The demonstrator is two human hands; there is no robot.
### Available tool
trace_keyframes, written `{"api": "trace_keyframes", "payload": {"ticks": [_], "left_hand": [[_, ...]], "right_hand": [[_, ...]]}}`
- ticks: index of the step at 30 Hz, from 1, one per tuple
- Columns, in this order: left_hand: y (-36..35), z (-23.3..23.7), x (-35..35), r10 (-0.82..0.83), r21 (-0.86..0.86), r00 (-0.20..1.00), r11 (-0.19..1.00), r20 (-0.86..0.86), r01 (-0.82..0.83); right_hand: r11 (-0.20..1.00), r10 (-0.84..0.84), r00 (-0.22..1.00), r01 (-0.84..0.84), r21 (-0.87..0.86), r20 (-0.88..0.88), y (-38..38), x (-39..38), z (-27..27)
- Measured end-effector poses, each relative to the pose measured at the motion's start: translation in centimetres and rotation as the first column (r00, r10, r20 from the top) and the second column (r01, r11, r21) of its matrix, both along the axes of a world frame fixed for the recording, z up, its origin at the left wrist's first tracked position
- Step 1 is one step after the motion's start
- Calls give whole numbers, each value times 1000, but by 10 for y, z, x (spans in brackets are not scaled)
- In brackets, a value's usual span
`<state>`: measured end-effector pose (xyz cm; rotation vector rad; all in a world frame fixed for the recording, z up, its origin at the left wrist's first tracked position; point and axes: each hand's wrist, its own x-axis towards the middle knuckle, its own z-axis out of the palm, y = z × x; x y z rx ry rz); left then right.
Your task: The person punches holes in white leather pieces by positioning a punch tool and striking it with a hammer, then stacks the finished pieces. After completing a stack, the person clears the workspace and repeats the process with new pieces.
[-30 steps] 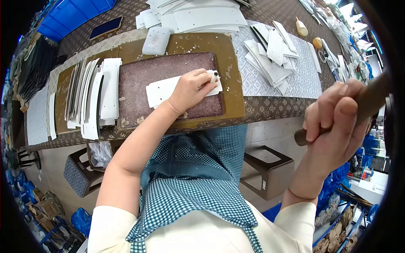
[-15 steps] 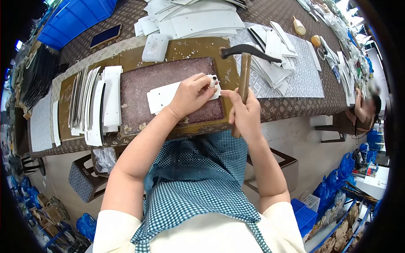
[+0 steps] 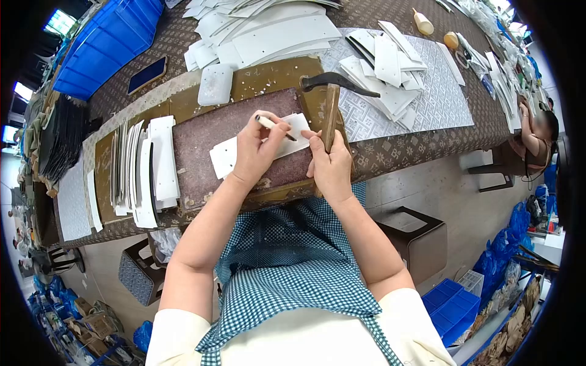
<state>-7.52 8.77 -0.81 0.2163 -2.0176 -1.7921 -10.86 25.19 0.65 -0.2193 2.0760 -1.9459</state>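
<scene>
My left hand [image 3: 259,146] is closed round a slim white tool [image 3: 268,124] with dark ends, slanted over a white strip [image 3: 297,129]. That strip and another white piece [image 3: 224,157] lie on a reddish-brown slab [image 3: 204,135]. In my right hand [image 3: 332,166] is the wooden handle of a hammer [image 3: 330,113], upright in view, its dark curved head at the top. A finger of my right hand reaches to the strip's edge. White crumbs lie on the board behind the slab.
White strips [image 3: 162,152] stand in a row left of the slab. More white pieces [image 3: 281,35] are piled at the back and right [image 3: 387,61]. A phone [image 3: 147,75] lies near a blue crate [image 3: 107,46]. Another person [image 3: 537,137] sits at far right.
The slim tool has gone from nearly upright to slanted in my left hand, which has turned. My right hand and the hammer have shifted left in view. The camera view has also shifted.
</scene>
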Motion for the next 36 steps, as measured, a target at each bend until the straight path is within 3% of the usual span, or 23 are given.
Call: {"api": "trace_keyframes", "payload": {"ticks": [1, 2, 4, 5, 7, 10, 11, 13, 17, 19, 22, 23, 24, 26, 27, 30, 32, 36], "left_hand": [[3, 6, 4, 2, 112, 999, 994, -38, 2], [-3, 8, 12, 9, 96, 1000, 995, -9, -8], [-26, 15, 30, 38, -119, 994, 993, 99, -26], [-38, 21, 34, 78, -435, 996, 899, 31, -57], [-45, 39, 47, 213, -564, 940, 825, 267, -27], [-52, 31, 64, 346, -819, 856, 555, 385, 144], [-52, 33, 67, 346, -760, 819, 630, 458, 159], [-48, 49, 68, 355, -764, 787, 607, 505, 216], [-60, 43, 64, 308, -727, 854, 677, 420, 114], [-69, 52, 59, 228, -492, 765, 861, 602, 131], [-63, 57, 45, 130, -184, 839, 982, 529, -36], [-62, 57, 39, 101, -53, 855, 995, 509, -86], [-52, 56, 29, 63, 169, 923, 976, 380, -136], [-44, 60, -2, 28, 290, 938, 947, 346, -136], [-28, 68, -23, 45, 311, 952, 940, 302, -143], [20, 90, -92, -123, 444, 980, 895, 154, 42], [48, 101, -124, -248, 365, 967, 907, 62, 210], [65, 76, -138, -285, 348, 955, 906, 80, 241]], "right_hand": [[1000, -2, 1000, 2, -22, 4, 0, 0, -3], [999, -6, 1000, 6, -45, 10, 1, 0, -6], [993, 18, 999, -12, -115, 49, 6, -3, -7], [988, 34, 997, -23, -151, 66, 9, -6, -8], [981, 9, 997, 7, -195, 78, 17, -12, -14], [988, -39, 998, 47, -149, 57, 30, -24, -18], [991, -65, 997, 70, -113, 51, 34, -26, -17], [993, -85, 995, 89, -82, 41, 40, -30, -26], [988, -94, 993, 101, -115, 69, 44, -32, -32], [986, -105, 990, 116, -123, 92, 43, -32, -32], [979, -127, 984, 145, -145, 128, 40, -34, -34], [975, -131, 981, 153, -160, 144, 40, -36, -34], [972, -131, 979, 158, -173, 156, 39, -36, -36], [971, -131, 978, 160, -177, 165, 40, -38, -39], [972, -128, 977, 158, -176, 171, 40, -38, -40], [981, -126, 979, 146, -125, 158, 38, -38, -38], [986, -124, 983, 137, -91, 138, 39, -38, -39], [995, -95, 990, 98, -27, 107, 42, -35, -35]]}}
